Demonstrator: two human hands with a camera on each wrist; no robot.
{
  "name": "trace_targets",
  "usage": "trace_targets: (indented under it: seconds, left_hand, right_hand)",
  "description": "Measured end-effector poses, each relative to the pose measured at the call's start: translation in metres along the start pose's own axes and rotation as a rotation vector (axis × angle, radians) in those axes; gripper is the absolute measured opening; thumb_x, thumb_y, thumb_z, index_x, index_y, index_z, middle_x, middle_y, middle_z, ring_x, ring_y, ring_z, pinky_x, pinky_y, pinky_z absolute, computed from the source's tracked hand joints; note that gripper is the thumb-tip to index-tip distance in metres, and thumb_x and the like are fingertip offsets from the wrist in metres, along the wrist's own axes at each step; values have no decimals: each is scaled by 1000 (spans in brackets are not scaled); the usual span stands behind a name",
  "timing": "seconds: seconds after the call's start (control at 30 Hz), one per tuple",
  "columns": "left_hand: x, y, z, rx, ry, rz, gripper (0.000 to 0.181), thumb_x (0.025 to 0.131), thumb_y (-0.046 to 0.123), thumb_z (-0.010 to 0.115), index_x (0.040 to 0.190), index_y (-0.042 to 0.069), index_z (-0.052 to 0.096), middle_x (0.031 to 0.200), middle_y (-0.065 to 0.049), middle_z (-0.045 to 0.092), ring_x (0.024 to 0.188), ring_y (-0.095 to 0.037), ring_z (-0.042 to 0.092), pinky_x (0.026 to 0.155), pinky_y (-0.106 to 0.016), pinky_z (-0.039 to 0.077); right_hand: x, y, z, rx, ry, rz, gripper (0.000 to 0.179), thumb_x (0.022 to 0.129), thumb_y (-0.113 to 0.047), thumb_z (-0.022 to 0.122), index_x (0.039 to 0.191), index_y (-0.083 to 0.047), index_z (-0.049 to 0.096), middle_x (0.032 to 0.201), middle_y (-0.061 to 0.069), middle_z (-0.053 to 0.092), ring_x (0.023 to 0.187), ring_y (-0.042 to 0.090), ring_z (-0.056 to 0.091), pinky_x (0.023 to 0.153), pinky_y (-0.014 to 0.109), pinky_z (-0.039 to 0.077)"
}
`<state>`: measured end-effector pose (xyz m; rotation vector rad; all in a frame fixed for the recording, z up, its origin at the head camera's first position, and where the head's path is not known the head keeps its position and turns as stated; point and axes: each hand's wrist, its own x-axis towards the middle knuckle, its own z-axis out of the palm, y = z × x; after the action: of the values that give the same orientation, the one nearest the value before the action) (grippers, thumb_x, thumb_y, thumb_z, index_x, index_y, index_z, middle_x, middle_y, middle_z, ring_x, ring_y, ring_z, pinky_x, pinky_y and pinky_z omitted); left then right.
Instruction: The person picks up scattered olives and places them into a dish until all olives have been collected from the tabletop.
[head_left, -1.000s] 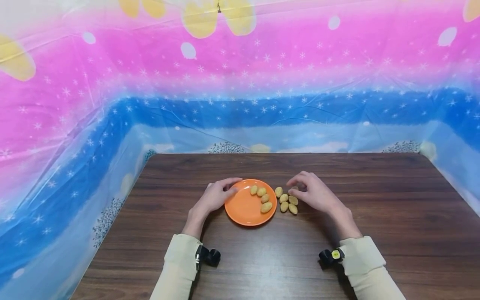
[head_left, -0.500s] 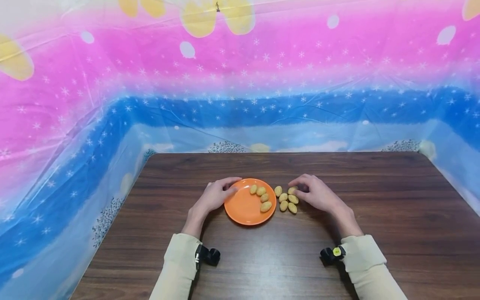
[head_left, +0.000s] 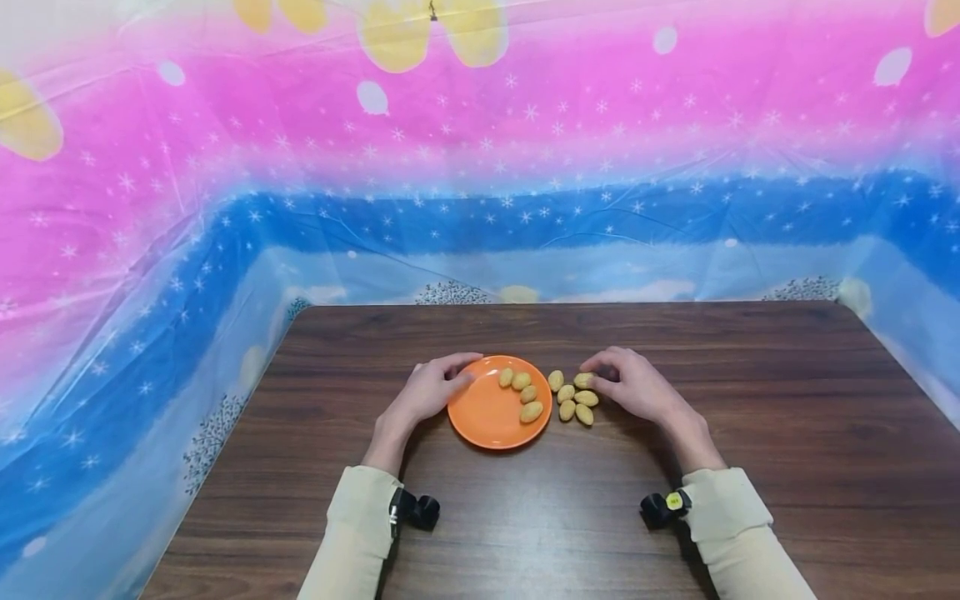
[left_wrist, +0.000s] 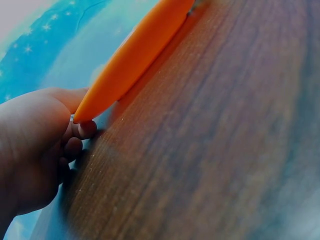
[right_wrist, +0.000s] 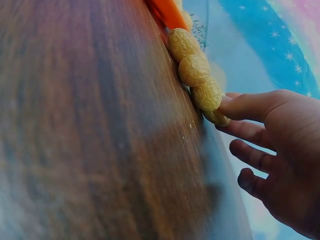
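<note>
Thumb on top and fingers below, my left hand [head_left: 429, 389] grips the left rim of a round orange plate [head_left: 487, 421]; the left wrist view shows the rim [left_wrist: 130, 62] between them. On the plate's right half lie several small oval yellow pieces [head_left: 531, 412]. Just right of the plate, more such pieces [head_left: 566, 393] sit in a cluster on the table. My right hand [head_left: 633, 385] pinches the far right piece [head_left: 583, 381] between thumb and index finger. Up close in the right wrist view, the pieces [right_wrist: 194, 70] have wrinkled skin; their exact kind is unclear.
The dark wood-grain table [head_left: 480, 517] reaches back to a pink and blue patterned cloth [head_left: 480, 150] hung around it. A black camera [head_left: 427, 512] is strapped to the left wrist, and another black camera [head_left: 656, 510] to the right.
My right hand has shifted slightly right and settled at the far right piece, which was mostly hidden behind the fingers a second ago. The left hand and the plate stay in place.
</note>
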<state>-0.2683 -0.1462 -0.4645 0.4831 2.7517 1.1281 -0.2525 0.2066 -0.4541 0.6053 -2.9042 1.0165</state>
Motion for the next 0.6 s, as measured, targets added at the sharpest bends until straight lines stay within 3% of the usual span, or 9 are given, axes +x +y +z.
trace_targets:
  seconds: [0.6]
  left_hand:
    - [0,0,0,1,4,-6,38,104,34,57,142,31,60,76,-3,52,67,-22,45,89,-43,25]
  right_hand:
    - [0,-13,-8,-2,42,-22,21,97,-21,69,115,-13,75,110,4,66,93,21,59,81,44,50]
